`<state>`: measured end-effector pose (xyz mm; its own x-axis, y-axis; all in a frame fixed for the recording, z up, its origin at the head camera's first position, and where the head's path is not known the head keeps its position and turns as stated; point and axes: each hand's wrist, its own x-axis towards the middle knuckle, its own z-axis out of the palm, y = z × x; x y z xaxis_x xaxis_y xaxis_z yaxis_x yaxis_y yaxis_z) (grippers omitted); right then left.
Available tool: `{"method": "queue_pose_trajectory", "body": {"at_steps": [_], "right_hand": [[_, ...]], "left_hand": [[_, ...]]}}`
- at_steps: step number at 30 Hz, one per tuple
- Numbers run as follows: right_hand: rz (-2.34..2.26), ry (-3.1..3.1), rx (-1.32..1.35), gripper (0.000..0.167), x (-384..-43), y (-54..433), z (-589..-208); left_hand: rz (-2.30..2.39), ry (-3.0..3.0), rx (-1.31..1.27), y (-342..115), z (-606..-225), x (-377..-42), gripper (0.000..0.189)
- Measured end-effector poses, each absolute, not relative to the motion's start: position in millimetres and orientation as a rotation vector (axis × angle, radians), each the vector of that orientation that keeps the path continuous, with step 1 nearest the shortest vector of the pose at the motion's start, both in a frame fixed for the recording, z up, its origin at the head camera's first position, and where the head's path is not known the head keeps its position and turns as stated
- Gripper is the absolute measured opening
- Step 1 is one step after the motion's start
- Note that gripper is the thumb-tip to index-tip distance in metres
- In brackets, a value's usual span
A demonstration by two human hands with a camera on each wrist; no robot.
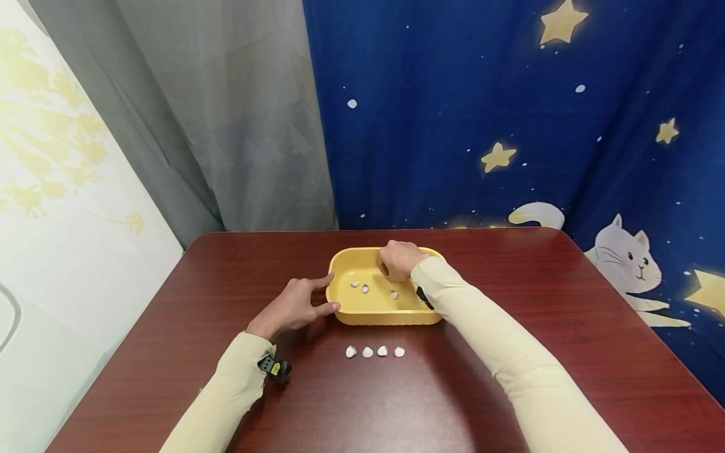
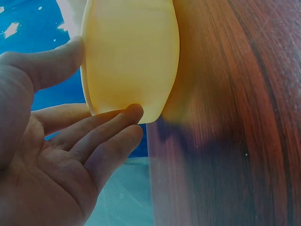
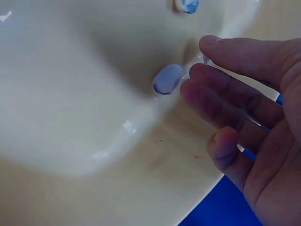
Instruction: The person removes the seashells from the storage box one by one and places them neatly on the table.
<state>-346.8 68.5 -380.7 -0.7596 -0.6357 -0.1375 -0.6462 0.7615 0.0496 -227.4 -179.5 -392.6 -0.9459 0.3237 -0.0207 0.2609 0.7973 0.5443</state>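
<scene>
On the table is a yellow plastic basin [image 1: 391, 318] with several small shiny gems inside, among them one gem [image 1: 393, 294] near the middle. My left hand [image 1: 294, 306] holds the basin's left end, thumb and forefinger spread to its two corners. In the left wrist view, the thumb lies on the rim while other fingers support the end wall [image 2: 131, 56]. My right hand [image 1: 399, 260] reaches down inside the far right part. Its thumb and forefinger pinch a small clear gem [image 3: 205, 60], mostly hidden; an oval gem [image 3: 168, 79] lies just beside the fingertips.
In front of the basin, a row of several gems, including a leftmost gem [image 1: 351, 352], lies on the dark red wooden table [image 1: 255, 264]. Behind the table hang a grey curtain [image 1: 238, 113] and a blue starry curtain [image 1: 430, 126].
</scene>
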Motion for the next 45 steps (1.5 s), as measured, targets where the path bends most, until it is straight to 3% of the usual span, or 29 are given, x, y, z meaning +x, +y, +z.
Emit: {"method": "queue_pose_trajectory", "body": {"at_steps": [20,35,45], "right_hand": [[0.165,2.805,-1.028,0.020,-335.6,80.3,-354.0],[0.146,2.772,-1.172,0.009,-315.2,91.3,-334.5],[0.112,2.782,-1.302,0.015,-295.8,96.0,-329.6]], "left_hand": [[0.842,2.863,0.453,-178.5,-393.7,-228.5,0.074],[0.831,2.871,0.464,-177.7,-393.9,-228.6,0.074],[0.831,2.877,0.492,-179.8,-394.4,-230.3,0.075]]}}
